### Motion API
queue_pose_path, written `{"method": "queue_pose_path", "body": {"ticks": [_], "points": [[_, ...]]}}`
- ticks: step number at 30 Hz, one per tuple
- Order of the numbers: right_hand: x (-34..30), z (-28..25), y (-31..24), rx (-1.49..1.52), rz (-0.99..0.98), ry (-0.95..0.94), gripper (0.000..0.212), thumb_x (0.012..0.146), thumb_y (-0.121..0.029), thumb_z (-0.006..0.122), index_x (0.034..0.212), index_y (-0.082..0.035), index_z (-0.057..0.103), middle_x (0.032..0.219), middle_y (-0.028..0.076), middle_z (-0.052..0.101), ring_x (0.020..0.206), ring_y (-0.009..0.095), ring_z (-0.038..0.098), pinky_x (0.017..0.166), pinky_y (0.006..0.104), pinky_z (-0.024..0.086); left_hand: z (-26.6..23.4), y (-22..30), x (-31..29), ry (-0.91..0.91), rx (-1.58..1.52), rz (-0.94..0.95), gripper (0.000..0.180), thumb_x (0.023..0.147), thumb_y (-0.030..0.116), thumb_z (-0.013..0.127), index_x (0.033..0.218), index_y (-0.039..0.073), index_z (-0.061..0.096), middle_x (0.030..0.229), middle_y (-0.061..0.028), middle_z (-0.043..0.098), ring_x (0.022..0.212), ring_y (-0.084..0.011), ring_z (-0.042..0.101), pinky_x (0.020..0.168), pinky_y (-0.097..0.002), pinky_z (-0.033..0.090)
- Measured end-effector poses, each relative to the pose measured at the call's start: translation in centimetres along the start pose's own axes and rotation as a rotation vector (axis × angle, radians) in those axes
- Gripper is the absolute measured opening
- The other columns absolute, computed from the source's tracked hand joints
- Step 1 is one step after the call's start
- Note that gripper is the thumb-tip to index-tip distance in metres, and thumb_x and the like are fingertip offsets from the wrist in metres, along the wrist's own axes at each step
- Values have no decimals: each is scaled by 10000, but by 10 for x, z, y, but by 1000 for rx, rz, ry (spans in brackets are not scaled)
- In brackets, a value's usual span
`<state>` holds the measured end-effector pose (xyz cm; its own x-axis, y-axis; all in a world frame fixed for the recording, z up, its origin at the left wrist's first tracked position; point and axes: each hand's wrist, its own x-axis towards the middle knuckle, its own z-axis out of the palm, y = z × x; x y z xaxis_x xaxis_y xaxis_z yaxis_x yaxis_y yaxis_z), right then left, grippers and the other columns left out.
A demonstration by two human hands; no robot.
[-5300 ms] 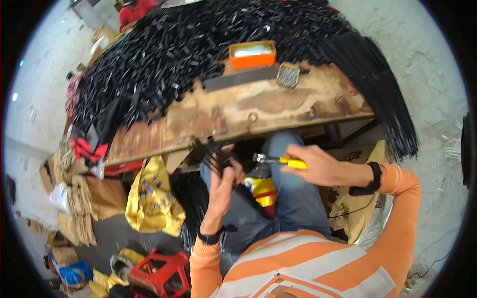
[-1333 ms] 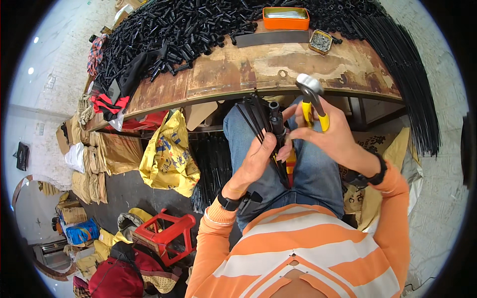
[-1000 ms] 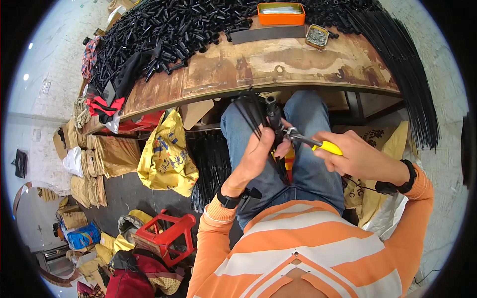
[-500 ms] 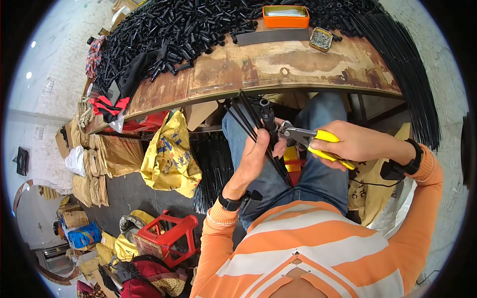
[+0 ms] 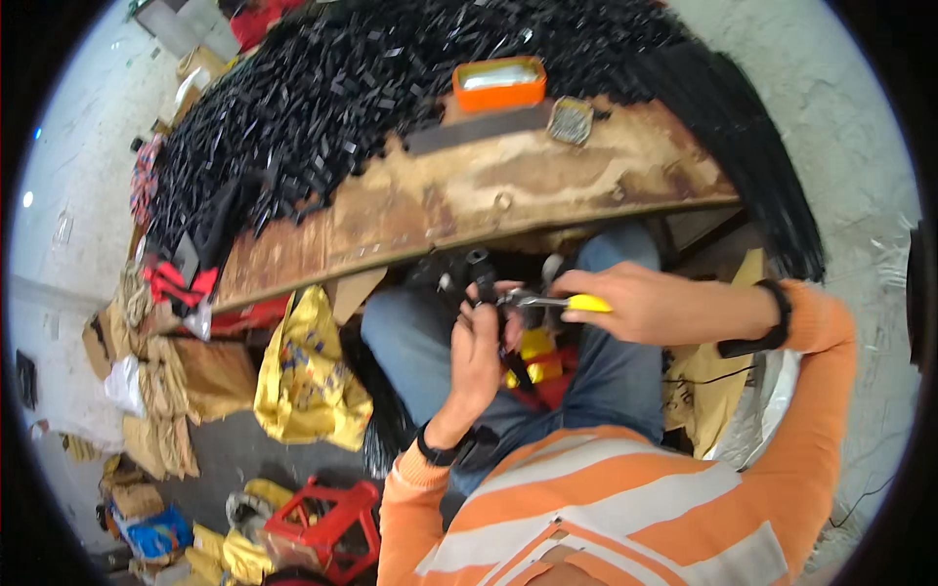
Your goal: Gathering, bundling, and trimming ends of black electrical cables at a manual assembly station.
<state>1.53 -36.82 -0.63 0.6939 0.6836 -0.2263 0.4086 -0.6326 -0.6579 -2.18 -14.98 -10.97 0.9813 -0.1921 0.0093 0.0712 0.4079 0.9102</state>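
Note:
My left hand (image 5: 476, 359) is closed round a black tubular part (image 5: 481, 275) with a round open end, held upright over my lap. My right hand (image 5: 618, 301) grips a pair of pliers (image 5: 588, 304) with yellow handles. Their metal jaws point left and meet the black part, close to the left fingertips. Motion blur hides exactly what the jaws bite on. Below the left hand, a dark thin piece shows over something yellow and red between my knees.
The wooden table (image 5: 459, 200) ahead bears a large heap of black tubular parts (image 5: 293, 127), an orange box (image 5: 499, 86), a small tray of metal bits (image 5: 571, 121) and a bundle of long black rods (image 5: 743, 137). A yellow bag (image 5: 311, 376) and red stool (image 5: 332, 527) are at left.
The view has shifted, so the table sits lower in it. The pliers' handles are now mostly covered by my right hand. The long black rods by my left hand no longer show clearly.

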Motion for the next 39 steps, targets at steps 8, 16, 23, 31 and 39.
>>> {"method": "queue_pose_path", "body": {"ticks": [8,16,23,31,39], "points": [[16,-12,128,-779,36,605,480,804,-383,693,1113,-52,534,1005,142,585,890,338,623,733,440,503,-122,137,-16,691,-88,493,511,1007,510,432,1085,17,541,708,32,378,626,-101,352,592,-254,340],[-29,89,44,917,-318,-4,355,905,-151,633,1247,-74,571,1234,169,597,1069,308,628,820,399,557,-131,102,-32,412,-892,471,393,962,316,566,1123,-29,468,836,-43,432,778,-186,444,757,-317,439],[-103,30,32,1069,-135,1047,390,673,141,666,984,-11,489,902,152,605,535,177,582,471,275,511,-67,-45,27,402,-1317,-140,547,1027,443,331,1100,-67,514,954,-162,567,904,-284,553,913,-431,478],[-64,76,1,834,-180,612,364,726,22,812,936,-50,524,868,45,566,798,84,589,674,232,479,-88,-131,-32,-427,-743,-685,531,983,512,469,1058,12,631,1090,-124,682,1050,-218,648,948,-363,499],[23,89,9,1023,-1,201,227,810,-60,770,945,-37,590,820,-19,610,704,33,564,603,203,453,2,10,-36,30,227,-46,367,1031,201,484,1335,2,542,1218,-89,637,1128,-135,564,988,-286,431]]}}
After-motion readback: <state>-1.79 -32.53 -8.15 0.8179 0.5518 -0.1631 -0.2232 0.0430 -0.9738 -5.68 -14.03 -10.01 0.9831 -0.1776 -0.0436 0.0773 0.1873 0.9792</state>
